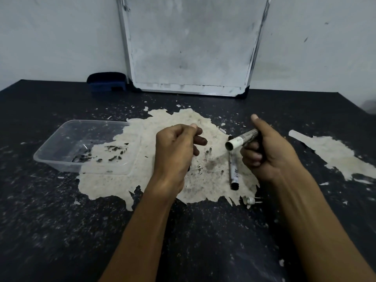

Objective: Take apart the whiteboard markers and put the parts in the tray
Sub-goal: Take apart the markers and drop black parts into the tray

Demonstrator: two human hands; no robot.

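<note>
My right hand [268,151] grips a whiteboard marker barrel [241,140] above the table, its open white end pointing left. My left hand [175,151] hovers a short way left of that open end with fingers curled and thumb against forefinger. A small black marker part [188,168] peeks out below its palm, mostly hidden. A second marker [234,171] with a black cap lies on the table under the held barrel. The clear plastic tray [48,147] stands to the left of both hands, with no marker parts visible inside.
A small white piece with two metal pins [251,200] lies near the front of the pale worn patch [154,180] of the dark table. A whiteboard [191,47] leans on the back wall, with a blue eraser [106,82] to its left.
</note>
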